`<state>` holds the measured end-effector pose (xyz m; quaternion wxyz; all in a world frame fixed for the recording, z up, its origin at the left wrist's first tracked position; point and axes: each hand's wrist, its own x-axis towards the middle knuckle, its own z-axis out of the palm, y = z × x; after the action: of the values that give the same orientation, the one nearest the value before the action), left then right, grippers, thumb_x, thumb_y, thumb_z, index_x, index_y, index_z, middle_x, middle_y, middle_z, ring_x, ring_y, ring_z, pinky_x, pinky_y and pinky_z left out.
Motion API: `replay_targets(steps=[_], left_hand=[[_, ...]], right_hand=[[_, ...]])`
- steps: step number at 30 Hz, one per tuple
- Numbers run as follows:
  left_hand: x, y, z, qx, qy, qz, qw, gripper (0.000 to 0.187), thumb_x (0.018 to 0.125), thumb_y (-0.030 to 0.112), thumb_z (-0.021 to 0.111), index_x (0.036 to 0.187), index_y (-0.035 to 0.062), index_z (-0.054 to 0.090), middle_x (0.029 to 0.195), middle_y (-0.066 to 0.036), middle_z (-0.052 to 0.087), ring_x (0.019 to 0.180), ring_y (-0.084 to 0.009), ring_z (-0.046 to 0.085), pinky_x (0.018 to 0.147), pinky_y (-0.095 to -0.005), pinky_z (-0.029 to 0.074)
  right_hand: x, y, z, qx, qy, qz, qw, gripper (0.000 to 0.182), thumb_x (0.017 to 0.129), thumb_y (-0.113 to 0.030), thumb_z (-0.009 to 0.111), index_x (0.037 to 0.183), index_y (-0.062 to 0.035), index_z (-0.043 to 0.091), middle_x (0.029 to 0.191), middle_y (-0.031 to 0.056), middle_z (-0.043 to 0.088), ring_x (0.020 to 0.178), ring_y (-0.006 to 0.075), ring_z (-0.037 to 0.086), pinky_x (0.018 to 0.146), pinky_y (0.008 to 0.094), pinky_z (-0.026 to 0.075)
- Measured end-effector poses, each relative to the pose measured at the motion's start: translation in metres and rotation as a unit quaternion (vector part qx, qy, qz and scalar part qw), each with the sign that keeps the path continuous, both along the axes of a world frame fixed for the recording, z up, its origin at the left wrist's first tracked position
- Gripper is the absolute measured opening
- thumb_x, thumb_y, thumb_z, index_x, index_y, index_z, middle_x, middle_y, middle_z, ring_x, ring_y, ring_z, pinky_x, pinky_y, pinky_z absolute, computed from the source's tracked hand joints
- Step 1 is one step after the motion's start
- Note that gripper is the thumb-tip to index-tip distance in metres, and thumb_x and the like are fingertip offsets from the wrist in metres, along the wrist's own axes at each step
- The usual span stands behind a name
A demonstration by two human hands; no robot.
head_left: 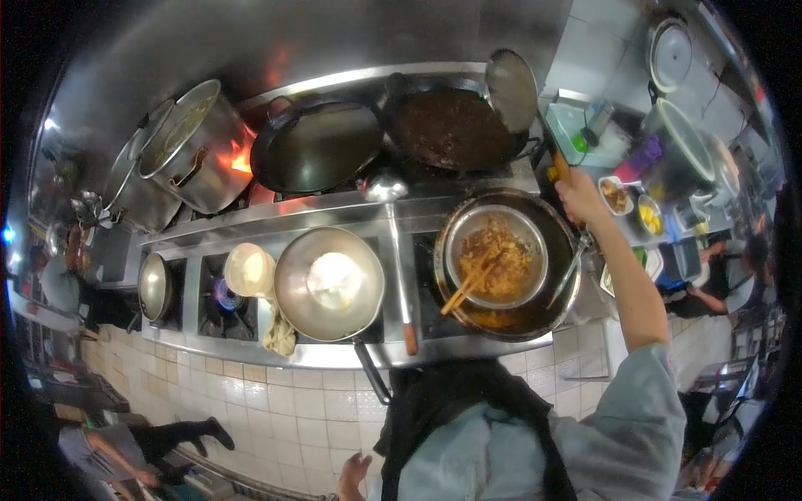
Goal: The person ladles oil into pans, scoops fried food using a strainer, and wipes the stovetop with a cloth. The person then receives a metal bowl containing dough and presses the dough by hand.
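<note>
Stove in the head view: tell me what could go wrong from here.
The pan handle juts past the edge of the stove, close to the apron, and might get knocked.
The flame beside the tall pot could make its side handle too hot to grab.
The chopsticks lean over the bowl's rim and could slip.

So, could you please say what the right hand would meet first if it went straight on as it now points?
Past the wooden handle in the right hand, probably the round strainer at the dark wok's rim; depth is unclear, so it might pass above.
</note>
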<state>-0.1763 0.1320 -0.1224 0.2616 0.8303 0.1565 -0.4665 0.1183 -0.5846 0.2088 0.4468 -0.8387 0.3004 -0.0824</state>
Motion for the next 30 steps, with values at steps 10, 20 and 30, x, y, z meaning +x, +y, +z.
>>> replay_targets(steps=[10, 20, 30], left_hand=[[-0.016, 0.006, -0.021, 0.011, -0.025, 0.068, 0.997, 0.071, 0.081, 0.047, 0.065, 0.129, -0.0037, 0.053, 0.124, -0.026, 0.058, 0.118, -0.034, 0.056, 0.097, -0.0379, 0.045], [-0.033, -0.007, 0.001, -0.007, -0.042, 0.097, 0.994, 0.068, 0.084, 0.045, 0.064, 0.128, -0.0051, 0.053, 0.119, -0.028, 0.06, 0.116, -0.0345, 0.058, 0.095, -0.0364, 0.046], [-0.06, -0.014, 0.004, 0.025, -0.013, 0.139, 0.99, 0.064, 0.085, 0.043, 0.063, 0.128, -0.0032, 0.054, 0.123, -0.025, 0.059, 0.118, -0.0332, 0.056, 0.098, -0.0374, 0.045]], right_hand=[[-0.024, 0.031, 0.024, 0.217, 0.072, 0.043, 0.973, 0.017, 0.09, -0.017, 0.061, 0.094, -0.0041, 0.051, 0.065, 0.0018, 0.05, 0.044, 0.0114, 0.047, 0.038, 0.027, 0.038], [0.003, 0.056, -0.014, 0.442, 0.04, 0.093, 0.891, 0.024, 0.091, -0.015, 0.061, 0.108, -0.0017, 0.051, 0.06, -0.0005, 0.045, 0.044, 0.0084, 0.039, 0.038, 0.025, 0.031], [0.052, 0.085, -0.024, 0.557, -0.008, 0.043, 0.829, 0.014, 0.09, -0.02, 0.063, 0.093, -0.0088, 0.055, 0.058, -0.0045, 0.045, 0.042, 0.0068, 0.041, 0.037, 0.0204, 0.032]])
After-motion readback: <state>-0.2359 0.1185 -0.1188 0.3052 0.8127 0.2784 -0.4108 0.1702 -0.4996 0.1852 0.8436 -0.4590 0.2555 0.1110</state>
